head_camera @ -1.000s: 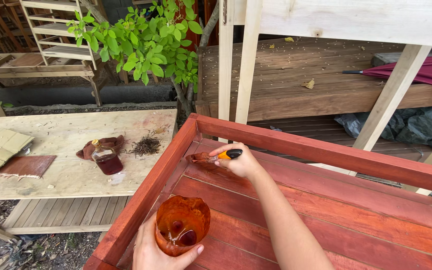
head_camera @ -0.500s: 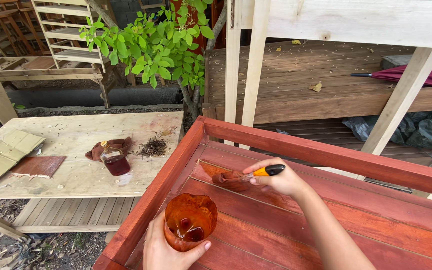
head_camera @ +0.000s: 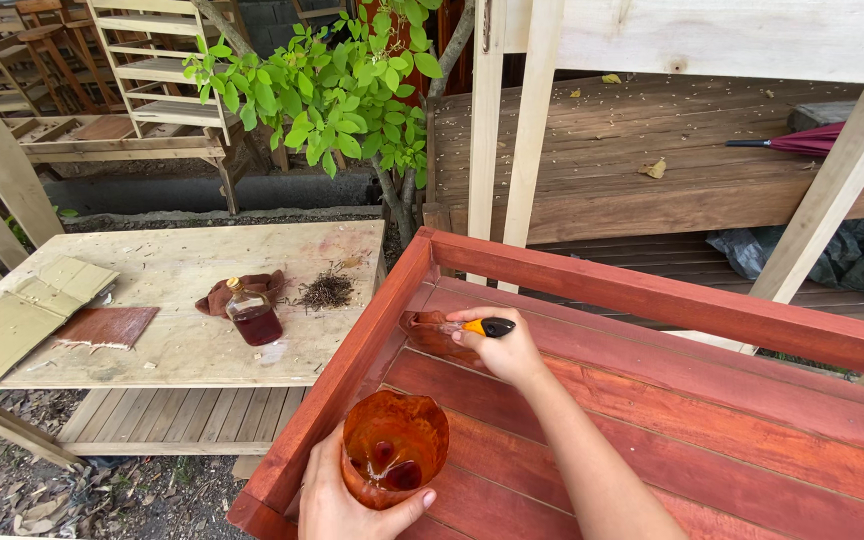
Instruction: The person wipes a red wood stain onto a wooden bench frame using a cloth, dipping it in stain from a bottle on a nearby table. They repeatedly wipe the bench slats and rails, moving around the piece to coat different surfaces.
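While the left hand (head_camera: 347,500) at six o'clock has its grip wrapped round an open cup (head_camera: 393,447) of red-brown stain, that cup sits tipped a little over the slats; a further tilt could, I judge, spill it. Just beyond, toward twelve o'clock, the right hand (head_camera: 505,350) has its grip clamped on a brush (head_camera: 452,330) whose bristles press into the corner of the red frame (head_camera: 652,300). Too much stain there may pool. At ten o'clock, a bottle (head_camera: 252,315) stands on the tabletop (head_camera: 152,360).
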